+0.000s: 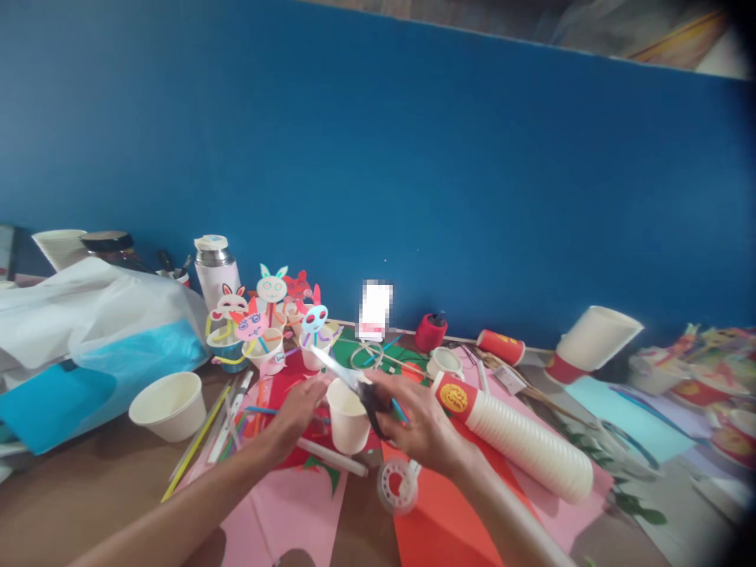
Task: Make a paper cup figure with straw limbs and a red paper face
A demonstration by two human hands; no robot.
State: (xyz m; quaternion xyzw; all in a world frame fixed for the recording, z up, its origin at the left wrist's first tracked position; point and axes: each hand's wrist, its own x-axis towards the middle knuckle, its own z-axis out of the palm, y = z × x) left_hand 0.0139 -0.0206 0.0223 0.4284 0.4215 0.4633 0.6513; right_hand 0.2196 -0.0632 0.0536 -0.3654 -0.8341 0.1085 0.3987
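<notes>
My right hand (416, 413) is closed round the dark handles of a pair of scissors (339, 366), whose silver blades point up and to the left. Just below the blades a white paper cup (348, 425) stands upright on the table. My left hand (304, 405) is at the left side of this cup, its fingers bent towards the rim; whether they grip it is too small to tell. Below the cup lie a white tube (334, 457) and a tape roll (397, 486).
Cups with paper animal faces (272, 285) stand behind my left hand. A long stack of paper cups (520, 441) lies at the right. At the left are a white bowl (169, 409) and a thermos (216, 276). A blue partition (378, 157) rises behind.
</notes>
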